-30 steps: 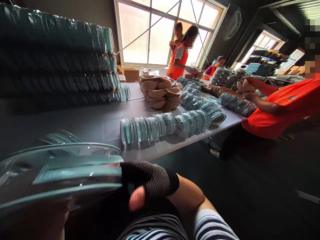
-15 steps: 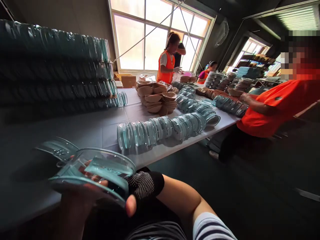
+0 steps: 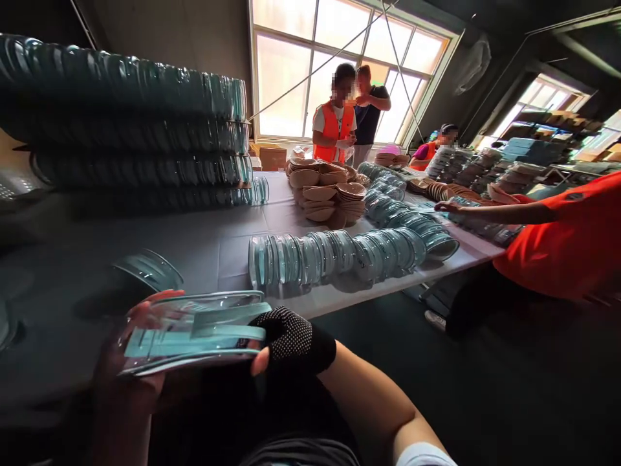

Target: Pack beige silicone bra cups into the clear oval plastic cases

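Here, at lower left, the left hand wraps partly bent fingers round one end of a clear visor; the right hand, black-gloved, grips its other end. Beyond, mid-frame, a row of similar visors sits on the table.

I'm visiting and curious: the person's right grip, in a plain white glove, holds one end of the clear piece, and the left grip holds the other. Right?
Not quite: the head view shows the glove on the right grip is black with pale dots. The left grip does hold the clear piece by its other end.
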A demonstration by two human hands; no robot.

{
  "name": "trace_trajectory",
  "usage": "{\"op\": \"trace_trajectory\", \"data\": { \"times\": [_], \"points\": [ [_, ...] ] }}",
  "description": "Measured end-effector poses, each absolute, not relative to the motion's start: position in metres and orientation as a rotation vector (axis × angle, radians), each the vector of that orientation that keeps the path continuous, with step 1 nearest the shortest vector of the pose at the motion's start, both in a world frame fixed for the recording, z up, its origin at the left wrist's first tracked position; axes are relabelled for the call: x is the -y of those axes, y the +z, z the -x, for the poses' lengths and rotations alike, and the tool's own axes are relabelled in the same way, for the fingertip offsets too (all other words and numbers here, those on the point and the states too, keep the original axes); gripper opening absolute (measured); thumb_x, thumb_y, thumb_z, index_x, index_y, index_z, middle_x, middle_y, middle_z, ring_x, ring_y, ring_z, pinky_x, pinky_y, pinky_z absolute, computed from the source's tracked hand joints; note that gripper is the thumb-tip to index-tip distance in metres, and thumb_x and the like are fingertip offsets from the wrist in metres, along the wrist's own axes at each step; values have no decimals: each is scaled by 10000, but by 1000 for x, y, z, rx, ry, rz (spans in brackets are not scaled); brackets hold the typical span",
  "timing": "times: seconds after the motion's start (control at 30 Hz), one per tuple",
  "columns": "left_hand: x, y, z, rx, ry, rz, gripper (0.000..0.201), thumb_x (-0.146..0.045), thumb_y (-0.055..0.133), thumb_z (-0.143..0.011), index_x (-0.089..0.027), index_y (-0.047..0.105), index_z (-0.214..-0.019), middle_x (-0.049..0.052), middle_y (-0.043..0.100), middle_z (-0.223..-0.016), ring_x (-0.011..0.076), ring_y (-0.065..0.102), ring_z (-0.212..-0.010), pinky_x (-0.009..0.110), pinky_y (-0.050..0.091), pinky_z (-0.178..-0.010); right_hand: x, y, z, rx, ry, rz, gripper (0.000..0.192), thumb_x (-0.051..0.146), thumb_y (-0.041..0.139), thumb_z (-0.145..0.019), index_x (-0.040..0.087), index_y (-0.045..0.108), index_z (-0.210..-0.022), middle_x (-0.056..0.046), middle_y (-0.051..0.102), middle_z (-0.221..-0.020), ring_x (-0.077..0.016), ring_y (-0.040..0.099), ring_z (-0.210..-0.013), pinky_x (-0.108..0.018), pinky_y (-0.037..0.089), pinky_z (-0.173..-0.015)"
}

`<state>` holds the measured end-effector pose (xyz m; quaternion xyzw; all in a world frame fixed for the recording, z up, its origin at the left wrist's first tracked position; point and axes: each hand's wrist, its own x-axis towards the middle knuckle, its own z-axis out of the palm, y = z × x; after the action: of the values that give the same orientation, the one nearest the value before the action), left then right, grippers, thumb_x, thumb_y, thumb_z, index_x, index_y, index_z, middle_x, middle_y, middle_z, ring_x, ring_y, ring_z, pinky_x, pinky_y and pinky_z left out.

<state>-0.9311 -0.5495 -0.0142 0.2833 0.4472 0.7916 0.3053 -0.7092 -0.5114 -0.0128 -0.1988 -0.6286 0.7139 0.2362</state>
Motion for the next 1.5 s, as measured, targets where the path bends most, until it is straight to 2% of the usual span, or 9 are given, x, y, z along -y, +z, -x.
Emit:
{"op": "trace_trajectory", "data": {
  "times": [0.1,0.23,0.37,0.47,0.57,0.67,0.87,1.2,1.5],
  "points": [
    [551,-19,918,-992,2128,-1026,798,-872,752,-232,-242,726,-722,55,715,-839,320,661,-854,544,569,-783,515,6,719,2158,1687,165,520,570,835,-603,198,737,-953,-45,705,-1063,-228,618,-1081,-339,418,-1070],
    [553,-23,893,-879,2053,-1041,725,-857,706,-495,-202,750,-802,93,682,-798,256,638,-736,416,569,-665,521,29,731,2392,1240,-220,720,576,756,-721,222,597,-1327,-62,366,-1570,-279,281,-1473,-332,143,-1226],
    [550,-30,906,-868,1966,-1095,750,-854,734,-442,-199,760,-808,112,699,-786,262,657,-724,386,567,-653,518,27,724,2442,1190,-218,652,464,697,-835,238,514,-1419,-42,468,-1512,-239,314,-1470,-299,226,-1209],
    [548,-37,931,-820,1690,-1273,934,-800,819,-303,-223,744,-1034,132,721,-1034,331,685,-925,446,570,-808,515,17,711,2668,871,-98,556,438,699,-851,225,589,-1353,-51,583,-1410,-238,393,-1429,-346,241,-1220],
    [551,-39,948,-748,1515,-1409,1153,-666,911,-291,-304,591,-1337,130,525,-1447,398,549,-1259,499,474,-1029,516,2,704,2754,375,89,478,449,589,-933,181,607,-1329,-94,582,-1413,-259,362,-1447,-464,192,-1242],
    [555,-36,953,-617,1457,-1515,1211,-651,891,-441,-411,357,-1501,93,301,-1613,403,453,-1365,528,416,-1096,520,-17,708,2683,142,145,415,282,427,-1013,140,547,-1384,-83,571,-1430,-188,417,-1407,-372,283,-1223],
    [560,-29,951,-842,1320,-1483,887,-642,754,-712,-331,424,-1475,119,446,-1524,380,470,-1355,507,392,-1120,518,-36,718,2665,185,147,449,411,475,-993,196,556,-1379,-51,548,-1457,-243,365,-1445,-464,281,-1228],
    [559,-30,945,-1045,1575,-1495,434,-513,684,-819,-230,599,-1137,100,632,-1296,287,589,-1183,392,438,-1007,508,-39,712,2528,243,245,494,438,597,-932,192,550,-1357,-116,606,-1379,-288,471,-1371,-529,362,-1162],
    [559,-39,962,-1202,1560,-1417,418,-524,633,-835,-220,574,-1116,106,659,-1206,289,609,-1114,426,444,-992,506,-44,701,2460,483,323,522,240,627,-910,261,512,-1419,-104,499,-1490,-263,428,-1417,-487,410,-1145]
  ]
}}
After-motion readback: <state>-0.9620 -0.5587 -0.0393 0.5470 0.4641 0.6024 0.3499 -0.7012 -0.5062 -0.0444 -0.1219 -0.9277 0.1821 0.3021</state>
